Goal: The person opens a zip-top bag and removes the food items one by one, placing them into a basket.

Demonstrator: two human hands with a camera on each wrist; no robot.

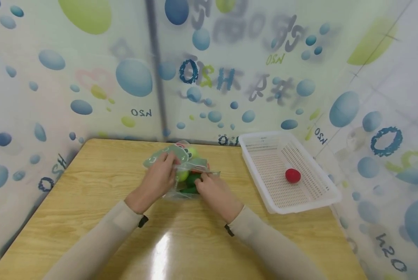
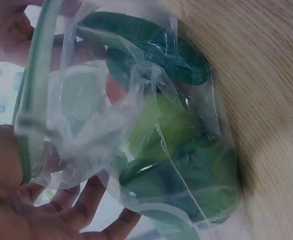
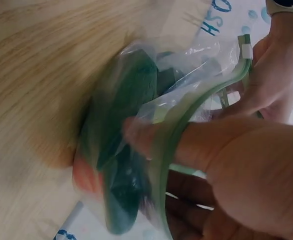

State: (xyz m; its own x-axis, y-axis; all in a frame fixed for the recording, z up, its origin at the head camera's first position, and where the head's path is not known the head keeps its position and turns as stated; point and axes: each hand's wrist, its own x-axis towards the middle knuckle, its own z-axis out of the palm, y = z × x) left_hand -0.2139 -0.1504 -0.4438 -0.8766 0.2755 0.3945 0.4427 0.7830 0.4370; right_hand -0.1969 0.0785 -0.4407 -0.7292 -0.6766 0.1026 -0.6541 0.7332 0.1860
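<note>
A clear zip bag with a green printed panel lies on the wooden table between my two hands. Inside it are dark green cucumber-like pieces, a yellow-green round piece and something red. My left hand grips the bag by its open edge, fingers spread behind the plastic in the left wrist view. On the other side, my right hand holds the green zip strip, its thumb inside the mouth and its other fingers outside.
To the right stands a white perforated plastic basket with one red round piece in it. The wooden table reaches back to a wall covered in a bubble print.
</note>
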